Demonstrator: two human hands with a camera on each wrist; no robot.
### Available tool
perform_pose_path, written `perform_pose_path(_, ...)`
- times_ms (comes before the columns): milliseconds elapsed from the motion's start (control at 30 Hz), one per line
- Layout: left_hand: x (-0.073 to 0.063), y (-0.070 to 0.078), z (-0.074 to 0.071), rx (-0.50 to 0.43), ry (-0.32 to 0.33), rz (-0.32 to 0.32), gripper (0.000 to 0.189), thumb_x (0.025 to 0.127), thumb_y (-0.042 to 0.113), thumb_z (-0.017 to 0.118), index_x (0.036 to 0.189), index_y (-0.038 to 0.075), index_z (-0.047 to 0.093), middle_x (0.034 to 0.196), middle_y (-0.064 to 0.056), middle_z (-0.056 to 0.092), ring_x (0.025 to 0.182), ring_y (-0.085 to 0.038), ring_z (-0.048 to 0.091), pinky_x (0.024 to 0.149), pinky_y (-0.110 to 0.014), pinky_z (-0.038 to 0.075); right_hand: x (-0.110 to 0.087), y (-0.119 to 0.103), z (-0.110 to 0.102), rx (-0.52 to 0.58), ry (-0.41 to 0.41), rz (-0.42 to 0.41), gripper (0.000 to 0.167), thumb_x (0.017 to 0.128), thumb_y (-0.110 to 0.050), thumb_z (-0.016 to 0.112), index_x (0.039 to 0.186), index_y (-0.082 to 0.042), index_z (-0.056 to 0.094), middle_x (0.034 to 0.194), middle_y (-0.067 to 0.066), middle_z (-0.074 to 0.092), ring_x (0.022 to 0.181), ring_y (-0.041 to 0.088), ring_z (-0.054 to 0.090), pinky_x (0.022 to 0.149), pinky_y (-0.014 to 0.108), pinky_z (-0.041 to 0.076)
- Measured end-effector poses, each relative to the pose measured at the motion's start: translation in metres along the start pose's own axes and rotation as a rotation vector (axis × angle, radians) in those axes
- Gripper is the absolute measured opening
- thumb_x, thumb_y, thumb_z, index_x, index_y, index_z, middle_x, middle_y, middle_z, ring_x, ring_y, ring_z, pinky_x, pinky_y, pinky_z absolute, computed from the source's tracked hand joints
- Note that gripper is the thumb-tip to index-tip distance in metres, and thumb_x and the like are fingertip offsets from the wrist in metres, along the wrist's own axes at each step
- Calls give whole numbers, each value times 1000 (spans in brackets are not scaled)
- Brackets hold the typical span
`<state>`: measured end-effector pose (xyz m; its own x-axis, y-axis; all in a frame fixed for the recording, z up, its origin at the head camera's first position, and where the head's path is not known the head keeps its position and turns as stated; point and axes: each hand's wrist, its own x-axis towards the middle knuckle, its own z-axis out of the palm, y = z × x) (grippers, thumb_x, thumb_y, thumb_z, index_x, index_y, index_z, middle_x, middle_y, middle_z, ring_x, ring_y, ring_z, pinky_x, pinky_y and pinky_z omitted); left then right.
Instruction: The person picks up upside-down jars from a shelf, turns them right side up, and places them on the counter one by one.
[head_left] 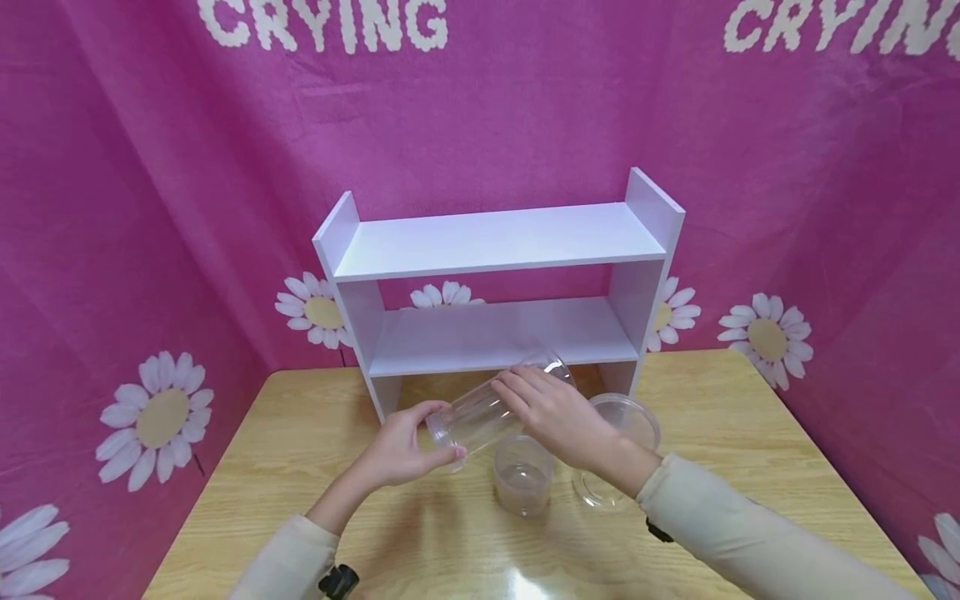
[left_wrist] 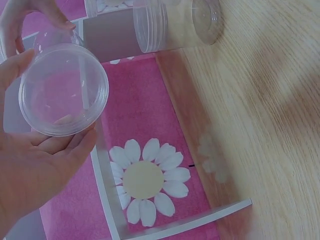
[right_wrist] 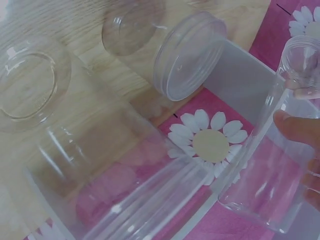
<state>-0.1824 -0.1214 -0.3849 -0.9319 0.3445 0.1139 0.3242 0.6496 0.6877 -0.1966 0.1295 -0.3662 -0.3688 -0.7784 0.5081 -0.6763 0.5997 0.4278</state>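
A clear plastic jar (head_left: 480,417) lies tilted in the air between both hands, its ridged round end low on the left. At that end my left hand (head_left: 405,448) grips the rim, with the thumb and fingers on opposite sides; the left wrist view shows its round translucent face (left_wrist: 65,90) head-on. Over the jar's upper part rests my right hand (head_left: 558,417), the fingers curved round the wall; its thumb (right_wrist: 290,122) shows against the jar in the right wrist view. Below stands a smaller clear jar (head_left: 522,487), and a larger one (head_left: 626,425) stands under the right forearm.
Behind the jars a white two-tier shelf (head_left: 487,242) stands on the wooden table (head_left: 300,467). Pink cloth (head_left: 495,108) with white daisies hangs around the table. The smaller jar's ridged lid (right_wrist: 192,55) faces up close to the shelf.
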Motion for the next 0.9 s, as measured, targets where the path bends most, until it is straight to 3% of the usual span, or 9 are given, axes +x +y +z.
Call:
perform_pose_path(100,1,0,0,-8,12,-2,66,75,34,80,129,3,56,117,-12,68,109,-28,63,93,-47,53,-1,1,0,39,3,25,70,63,-16,88,126,-4,59,122,8,65,114,24,61,102,33,50)
perform_pose_path(300,1,-1,0,-40,41,-14,67,78,35,78,134,7,52,128,-12,63,115,-31,60,97,-51,50,-4,4,2,136,16,83,67,65,-13,87,125,-3,59,122,10,65,115,25,61,102,36,50)
perform_pose_path(467,0,-2,-5,-125,88,-7,67,80,30,77,138,11,49,137,-13,56,124,-33,54,105,-50,44,-8,8,0,240,11,183,75,62,-18,90,128,-3,57,123,10,64,116,26,61,101,38,51)
perform_pose_path(633,-1,-5,-10,-233,133,34,60,82,19,75,135,6,50,134,-18,58,125,-34,53,108,-49,43,-13,9,2,342,25,271,76,62,-19,90,128,-4,57,124,11,63,117,26,59,100,38,51)
perform_pose_path(800,0,-8,-10,-358,139,123,55,84,8,71,133,-2,49,131,-24,58,122,-39,54,106,-50,44,-14,2,0,499,-37,413,77,66,-23,88,133,-7,53,131,10,59,123,26,56,100,40,51)
perform_pose_path(900,0,-8,-12,-433,126,136,56,84,2,70,134,-7,46,134,-28,54,124,-42,52,108,-44,44,-14,-3,0,607,-55,495,76,67,-24,88,133,-9,53,132,9,59,125,26,55,102,42,49)
